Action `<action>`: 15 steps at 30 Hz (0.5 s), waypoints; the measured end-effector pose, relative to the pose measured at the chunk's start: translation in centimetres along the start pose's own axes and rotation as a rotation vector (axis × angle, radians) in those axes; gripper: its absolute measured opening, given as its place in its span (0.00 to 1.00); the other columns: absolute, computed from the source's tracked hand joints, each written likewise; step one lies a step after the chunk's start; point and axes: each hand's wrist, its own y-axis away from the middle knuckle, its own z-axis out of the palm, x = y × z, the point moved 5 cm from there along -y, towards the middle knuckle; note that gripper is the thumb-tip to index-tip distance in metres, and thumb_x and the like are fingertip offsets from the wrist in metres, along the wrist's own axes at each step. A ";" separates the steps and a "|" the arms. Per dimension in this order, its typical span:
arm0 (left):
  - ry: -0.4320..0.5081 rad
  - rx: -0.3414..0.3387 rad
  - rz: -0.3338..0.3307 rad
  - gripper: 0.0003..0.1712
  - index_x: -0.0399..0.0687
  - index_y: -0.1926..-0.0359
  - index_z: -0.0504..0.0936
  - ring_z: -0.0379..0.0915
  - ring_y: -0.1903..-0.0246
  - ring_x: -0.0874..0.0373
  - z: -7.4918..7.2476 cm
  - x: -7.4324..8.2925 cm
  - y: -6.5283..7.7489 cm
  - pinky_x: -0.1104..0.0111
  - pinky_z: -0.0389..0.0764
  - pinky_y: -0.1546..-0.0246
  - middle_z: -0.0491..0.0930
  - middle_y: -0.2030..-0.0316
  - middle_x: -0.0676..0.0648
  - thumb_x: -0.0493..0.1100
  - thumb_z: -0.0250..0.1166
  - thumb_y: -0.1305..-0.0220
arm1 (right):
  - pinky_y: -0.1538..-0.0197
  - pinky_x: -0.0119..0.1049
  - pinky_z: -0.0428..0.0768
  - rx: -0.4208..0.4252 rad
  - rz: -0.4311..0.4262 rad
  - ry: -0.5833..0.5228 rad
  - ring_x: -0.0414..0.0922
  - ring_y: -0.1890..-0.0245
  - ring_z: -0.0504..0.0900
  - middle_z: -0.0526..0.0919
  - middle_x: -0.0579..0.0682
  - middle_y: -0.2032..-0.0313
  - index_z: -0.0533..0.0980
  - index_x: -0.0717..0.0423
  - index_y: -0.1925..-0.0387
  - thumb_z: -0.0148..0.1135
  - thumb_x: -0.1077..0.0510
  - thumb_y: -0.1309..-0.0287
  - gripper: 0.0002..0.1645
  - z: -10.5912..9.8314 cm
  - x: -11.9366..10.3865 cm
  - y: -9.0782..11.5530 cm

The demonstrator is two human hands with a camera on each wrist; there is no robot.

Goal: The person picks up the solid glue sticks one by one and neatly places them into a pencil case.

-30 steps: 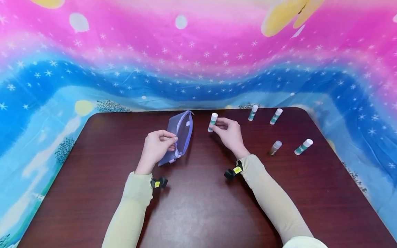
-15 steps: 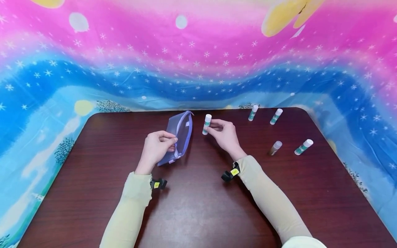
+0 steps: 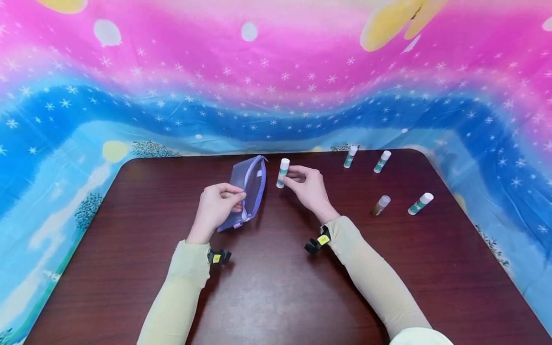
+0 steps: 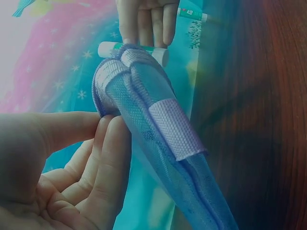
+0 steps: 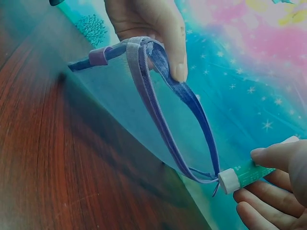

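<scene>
My left hand pinches the near side of a purple mesh zipper pouch between thumb and fingers. The pouch's mouth gapes toward the right, and its mesh body looks see-through in the right wrist view. Just right of that mouth, my right hand holds a glue stick with white ends and a green label, roughly upright, between thumb and fingertips. In the right wrist view one white end of the glue stick overlaps the corner of the pouch's zipper edge.
Two green-labelled glue sticks stand at the back right of the dark wooden table. Nearer, on the right, are another green one and a brownish tube with a greyish cap. A printed cloth hangs behind the table.
My right hand has moved left with the glue stick, bringing it closer to the pouch's mouth. The left hand keeps its pinch on the pouch, almost unmoved.
</scene>
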 end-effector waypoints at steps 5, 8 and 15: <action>-0.010 -0.001 0.002 0.09 0.37 0.58 0.87 0.86 0.73 0.53 0.1 0.0 0.0 0.66 0.88 0.68 0.87 0.70 0.42 0.39 0.73 0.36 | 0.52 0.42 0.86 -0.003 0.014 -0.012 0.46 0.60 0.88 0.89 0.52 0.59 0.84 0.57 0.46 0.75 0.54 0.41 0.23 0.3 -0.2 -0.1; -0.009 0.000 0.006 0.09 0.37 0.58 0.87 0.86 0.74 0.53 0.1 0.0 0.1 0.66 0.88 0.68 0.87 0.70 0.42 0.38 0.73 0.36 | 0.53 0.41 0.86 -0.007 0.035 -0.031 0.46 0.60 0.88 0.89 0.52 0.59 0.84 0.57 0.45 0.76 0.54 0.41 0.23 0.5 -0.3 -0.2; -0.014 -0.003 0.012 0.09 0.37 0.58 0.87 0.86 0.73 0.53 0.2 0.1 0.1 0.66 0.88 0.67 0.88 0.69 0.42 0.39 0.73 0.36 | 0.56 0.39 0.87 -0.033 0.084 -0.103 0.55 0.61 0.89 0.89 0.54 0.61 0.83 0.59 0.44 0.76 0.55 0.41 0.24 1.2 0.0 -0.7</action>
